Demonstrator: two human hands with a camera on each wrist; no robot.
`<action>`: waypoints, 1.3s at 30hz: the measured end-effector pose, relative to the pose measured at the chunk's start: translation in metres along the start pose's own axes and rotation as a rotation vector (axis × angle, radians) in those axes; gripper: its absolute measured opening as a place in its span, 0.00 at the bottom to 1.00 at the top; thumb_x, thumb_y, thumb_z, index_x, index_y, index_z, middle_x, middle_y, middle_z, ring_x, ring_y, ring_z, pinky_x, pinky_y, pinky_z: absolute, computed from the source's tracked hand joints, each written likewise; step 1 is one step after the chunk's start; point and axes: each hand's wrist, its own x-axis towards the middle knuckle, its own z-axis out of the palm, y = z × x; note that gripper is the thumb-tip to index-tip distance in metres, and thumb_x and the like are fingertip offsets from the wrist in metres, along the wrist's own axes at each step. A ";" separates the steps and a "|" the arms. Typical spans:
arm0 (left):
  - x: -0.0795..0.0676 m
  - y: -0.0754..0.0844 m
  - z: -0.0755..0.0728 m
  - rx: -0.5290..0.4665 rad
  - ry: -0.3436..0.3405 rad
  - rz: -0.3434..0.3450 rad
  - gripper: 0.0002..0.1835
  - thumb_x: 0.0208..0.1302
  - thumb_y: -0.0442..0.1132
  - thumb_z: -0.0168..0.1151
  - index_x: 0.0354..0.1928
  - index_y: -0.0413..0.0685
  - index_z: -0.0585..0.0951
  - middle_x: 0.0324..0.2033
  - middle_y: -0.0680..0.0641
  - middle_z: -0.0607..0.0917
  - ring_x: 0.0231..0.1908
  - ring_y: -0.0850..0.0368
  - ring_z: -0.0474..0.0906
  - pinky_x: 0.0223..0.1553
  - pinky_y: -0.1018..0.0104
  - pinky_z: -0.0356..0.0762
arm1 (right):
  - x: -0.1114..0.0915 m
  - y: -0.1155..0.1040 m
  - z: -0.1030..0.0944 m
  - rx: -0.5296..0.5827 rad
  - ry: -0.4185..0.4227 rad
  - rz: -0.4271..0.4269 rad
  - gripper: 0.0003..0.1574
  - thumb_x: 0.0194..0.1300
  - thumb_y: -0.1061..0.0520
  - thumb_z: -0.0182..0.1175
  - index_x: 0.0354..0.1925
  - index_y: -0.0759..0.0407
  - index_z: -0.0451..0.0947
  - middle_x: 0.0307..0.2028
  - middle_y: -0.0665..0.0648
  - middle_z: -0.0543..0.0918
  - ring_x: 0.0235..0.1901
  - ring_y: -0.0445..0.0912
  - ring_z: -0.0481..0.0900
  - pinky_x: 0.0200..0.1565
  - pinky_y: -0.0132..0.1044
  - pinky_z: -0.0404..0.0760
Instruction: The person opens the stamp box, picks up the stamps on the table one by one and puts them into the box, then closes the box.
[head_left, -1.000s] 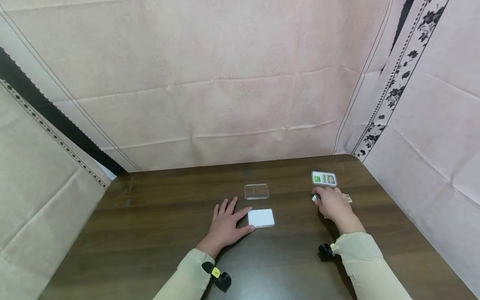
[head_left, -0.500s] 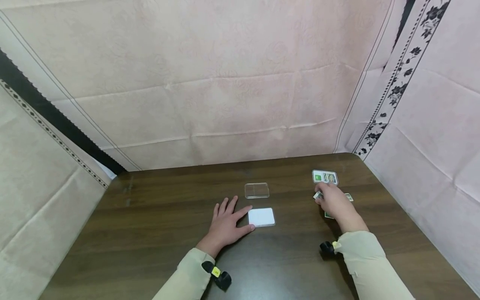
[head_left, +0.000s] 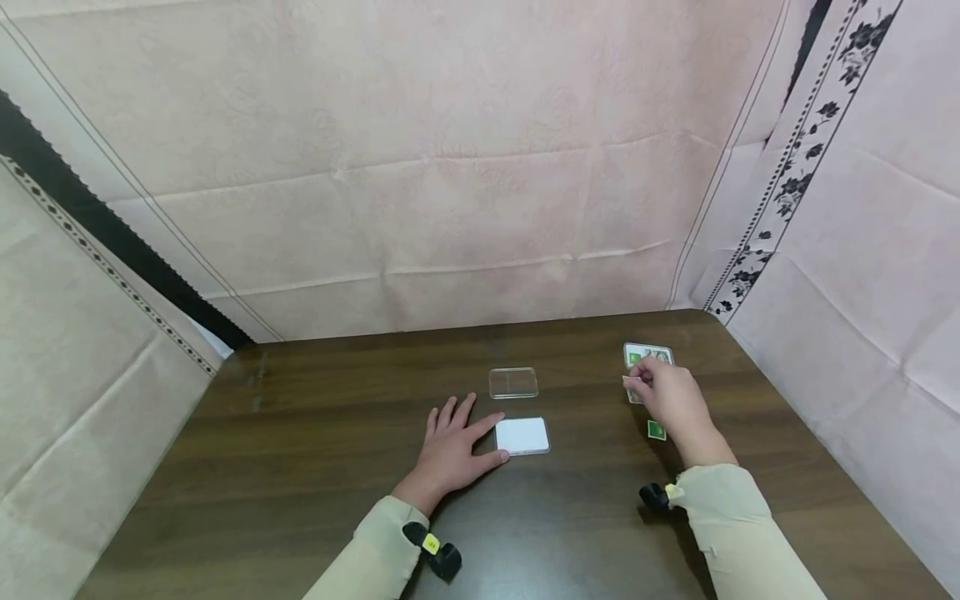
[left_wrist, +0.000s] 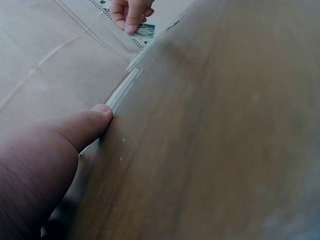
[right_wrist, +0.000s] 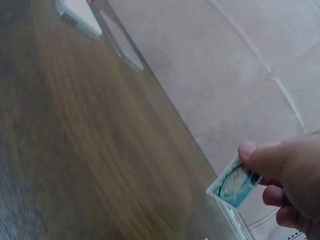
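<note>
My right hand (head_left: 678, 404) pinches a small postage stamp (right_wrist: 232, 187) between thumb and fingers, lifted above the table at the right. The stamp has a teal-green picture and a white border. Behind the hand, partly covered, lies a clear case (head_left: 633, 348) with stamps in it. Another stamp (head_left: 635, 397) shows under the fingers, and a green stamp (head_left: 657, 430) lies nearer the wrist. My left hand (head_left: 450, 457) rests spread on the table, its thumb and index fingertip at the left edge of a flat clear case with a white insert (head_left: 522, 436).
A clear, flat plastic lid (head_left: 513, 382) lies behind the white case on the brown wooden table (head_left: 300, 467). Pale patterned cloth (head_left: 450, 208) hangs along the table's back and both sides. A small black device is strapped to each wrist.
My right hand has raised the stamp from the tabletop and tilted it, drawing its fingers up toward the stamp case. The green stamp beneath is now uncovered. My left hand stays put.
</note>
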 end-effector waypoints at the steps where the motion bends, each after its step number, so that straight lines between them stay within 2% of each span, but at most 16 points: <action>1: 0.000 0.000 0.000 0.000 0.000 0.001 0.36 0.52 0.75 0.44 0.64 0.79 0.62 0.70 0.48 0.51 0.68 0.43 0.40 0.61 0.40 0.36 | 0.000 -0.001 0.001 0.019 0.012 0.024 0.12 0.59 0.47 0.62 0.32 0.52 0.73 0.27 0.53 0.79 0.28 0.48 0.73 0.32 0.43 0.72; 5: -0.001 0.000 0.000 -0.006 -0.003 0.005 0.36 0.52 0.75 0.45 0.64 0.79 0.62 0.70 0.48 0.51 0.68 0.43 0.41 0.61 0.40 0.36 | 0.000 -0.005 0.004 0.109 0.045 0.063 0.15 0.59 0.42 0.60 0.32 0.51 0.73 0.28 0.51 0.80 0.29 0.46 0.75 0.30 0.40 0.71; 11: 0.002 0.000 -0.001 0.001 0.006 0.010 0.35 0.52 0.75 0.45 0.64 0.79 0.62 0.69 0.48 0.52 0.68 0.42 0.41 0.61 0.40 0.36 | 0.005 -0.014 0.012 0.243 0.074 0.034 0.10 0.60 0.48 0.61 0.33 0.52 0.75 0.26 0.51 0.81 0.26 0.46 0.75 0.27 0.38 0.74; 20: 0.000 -0.001 -0.001 0.000 -0.001 0.009 0.36 0.52 0.75 0.45 0.64 0.79 0.62 0.70 0.48 0.51 0.68 0.43 0.41 0.61 0.40 0.36 | 0.009 -0.028 0.040 0.584 -0.040 0.049 0.12 0.60 0.52 0.62 0.38 0.59 0.76 0.29 0.57 0.81 0.28 0.51 0.77 0.26 0.38 0.78; 27: -0.001 0.000 0.000 -0.014 0.011 0.018 0.35 0.52 0.75 0.45 0.64 0.78 0.62 0.69 0.47 0.52 0.68 0.42 0.41 0.61 0.39 0.36 | 0.005 -0.043 0.057 0.693 -0.094 0.112 0.13 0.59 0.52 0.63 0.40 0.57 0.75 0.31 0.58 0.79 0.28 0.52 0.76 0.26 0.38 0.77; 32: 0.001 -0.001 0.001 0.003 0.007 0.015 0.36 0.52 0.76 0.44 0.64 0.79 0.62 0.69 0.48 0.52 0.67 0.42 0.41 0.61 0.39 0.36 | 0.002 -0.054 0.071 0.798 -0.144 0.124 0.12 0.59 0.53 0.63 0.39 0.58 0.76 0.31 0.59 0.79 0.26 0.50 0.75 0.25 0.38 0.76; 35: 0.000 -0.001 -0.001 0.003 -0.003 0.008 0.36 0.52 0.76 0.44 0.64 0.78 0.63 0.69 0.47 0.52 0.67 0.42 0.41 0.61 0.39 0.37 | -0.001 -0.062 0.078 0.835 -0.181 0.107 0.12 0.58 0.53 0.64 0.38 0.58 0.76 0.31 0.59 0.79 0.24 0.49 0.74 0.24 0.38 0.76; 39: -0.001 0.001 -0.003 0.006 -0.004 0.001 0.36 0.52 0.75 0.45 0.64 0.77 0.64 0.69 0.47 0.52 0.67 0.41 0.42 0.61 0.38 0.38 | -0.005 -0.073 0.084 0.802 -0.231 0.055 0.09 0.58 0.55 0.64 0.37 0.55 0.77 0.30 0.57 0.79 0.22 0.49 0.73 0.23 0.38 0.75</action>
